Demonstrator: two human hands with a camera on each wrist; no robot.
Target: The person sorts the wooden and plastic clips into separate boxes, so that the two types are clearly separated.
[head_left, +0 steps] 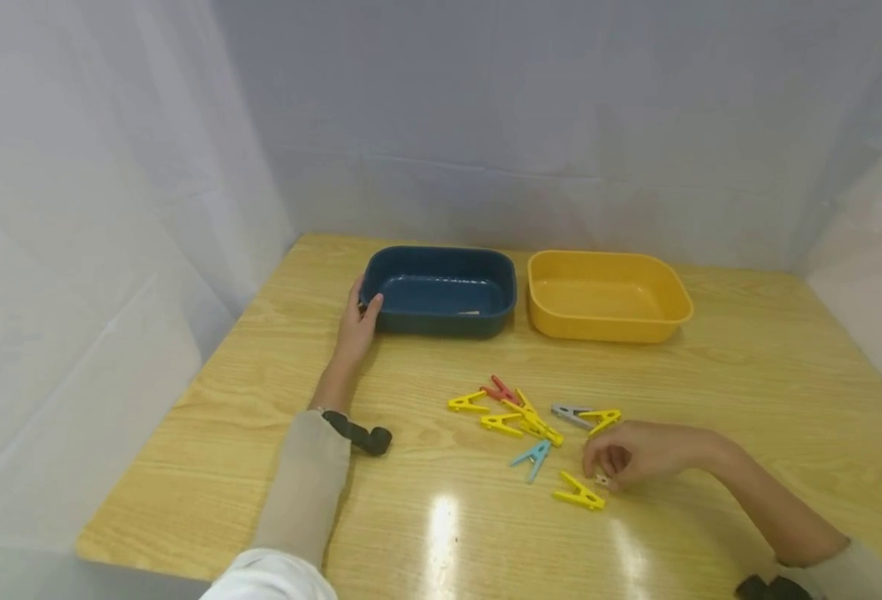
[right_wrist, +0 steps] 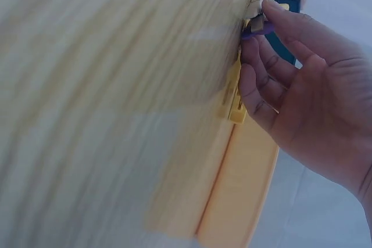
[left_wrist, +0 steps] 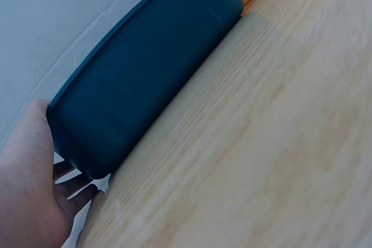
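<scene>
Cupping blue tray [head_left: 441, 292] with left hand [head_left: 356, 321], right hand [head_left: 632, 454] pinching clip [head_left: 602, 479]

You have bare table [head_left: 749, 392] right of the scattered pegs [head_left: 531, 421]. The blue tray [head_left: 441, 292] and yellow tray [head_left: 608, 296] block the far side, a narrow gap between them; curtain walls close both sides.

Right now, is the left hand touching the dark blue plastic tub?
Touching. The left wrist view shows the left hand pressed against the corner of the dark blue plastic tub.
</scene>
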